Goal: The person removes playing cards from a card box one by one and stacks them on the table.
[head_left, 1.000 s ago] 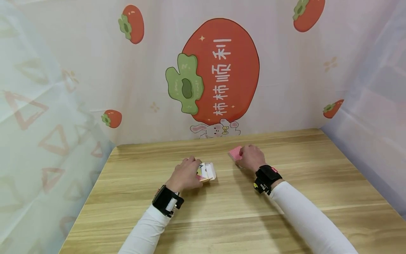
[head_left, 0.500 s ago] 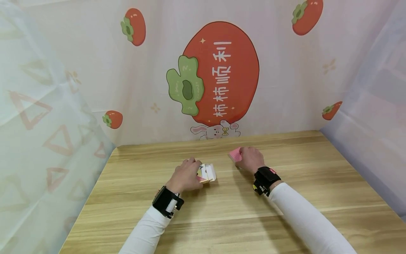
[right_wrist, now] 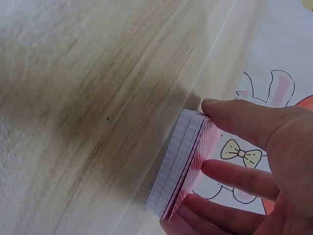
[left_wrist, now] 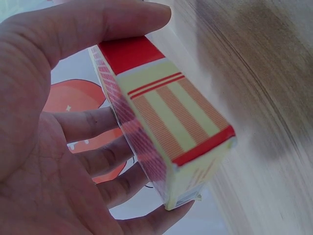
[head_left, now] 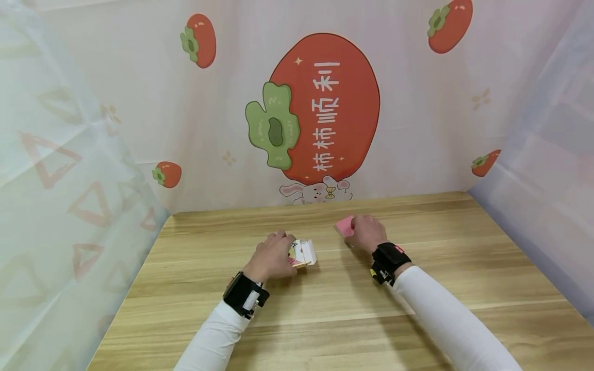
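Note:
My left hand (head_left: 273, 255) grips a red and pale-yellow card box (head_left: 301, 253) near the middle of the wooden table (head_left: 325, 309); its flap stands open. In the left wrist view the card box (left_wrist: 166, 127) lies between the thumb on top and the fingers (left_wrist: 93, 125) beneath. My right hand (head_left: 366, 232) holds a deck of cards (head_left: 344, 225) with red backs just above the table, further back. In the right wrist view the deck of cards (right_wrist: 183, 161) is pinched between thumb and fingers (right_wrist: 234, 178), edge toward the camera.
A cloth backdrop with a large printed persimmon (head_left: 325, 103) and a small rabbit (head_left: 315, 191) closes the back of the table. Sheer curtains hang at the left (head_left: 60, 180) and right (head_left: 547, 154). Both arms wear white sleeves and black wrist straps.

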`<action>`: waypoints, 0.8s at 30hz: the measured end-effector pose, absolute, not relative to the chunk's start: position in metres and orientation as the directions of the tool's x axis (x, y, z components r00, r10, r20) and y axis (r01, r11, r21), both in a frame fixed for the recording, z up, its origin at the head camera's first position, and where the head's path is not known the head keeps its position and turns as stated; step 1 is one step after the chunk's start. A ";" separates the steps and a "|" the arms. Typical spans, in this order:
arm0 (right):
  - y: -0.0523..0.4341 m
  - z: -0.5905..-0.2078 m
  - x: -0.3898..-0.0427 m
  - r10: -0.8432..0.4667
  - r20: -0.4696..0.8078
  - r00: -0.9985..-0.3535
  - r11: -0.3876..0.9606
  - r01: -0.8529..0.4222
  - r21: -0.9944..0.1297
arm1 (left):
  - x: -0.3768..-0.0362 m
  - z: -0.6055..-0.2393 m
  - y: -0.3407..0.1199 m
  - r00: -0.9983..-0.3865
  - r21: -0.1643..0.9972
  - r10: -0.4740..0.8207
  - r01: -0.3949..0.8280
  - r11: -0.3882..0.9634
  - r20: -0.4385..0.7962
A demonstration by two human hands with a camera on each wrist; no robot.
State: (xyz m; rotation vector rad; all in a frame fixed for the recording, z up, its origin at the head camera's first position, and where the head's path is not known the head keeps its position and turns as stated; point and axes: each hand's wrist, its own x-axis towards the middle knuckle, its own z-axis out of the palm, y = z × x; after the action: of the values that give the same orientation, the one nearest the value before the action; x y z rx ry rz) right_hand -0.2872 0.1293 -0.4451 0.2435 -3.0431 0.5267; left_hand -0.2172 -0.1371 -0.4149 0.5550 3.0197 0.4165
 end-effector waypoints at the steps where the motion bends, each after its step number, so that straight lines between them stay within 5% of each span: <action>1: 0.129 -0.445 -0.287 -0.145 0.067 -0.987 0.930 -0.159 -0.332 | -0.217 -0.415 -0.137 -0.935 0.271 0.355 0.344 0.899 0.007; 16: 0.132 -0.437 -0.281 -0.139 0.078 -0.987 0.911 -0.159 -0.380 | -0.216 -0.413 -0.134 -0.934 0.268 0.356 0.344 0.900 0.004; 24: 0.107 -0.420 -0.264 -0.383 0.307 -0.871 0.756 -0.487 -0.437 | -0.219 -0.411 -0.129 -0.927 0.262 0.374 0.363 0.894 0.011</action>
State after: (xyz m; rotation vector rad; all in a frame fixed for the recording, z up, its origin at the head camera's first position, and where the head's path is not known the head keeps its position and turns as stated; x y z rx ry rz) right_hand -0.2639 0.1069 -0.4196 0.6905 -2.7546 0.7680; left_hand -0.2193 -0.1293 -0.4111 0.5877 3.0188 0.4059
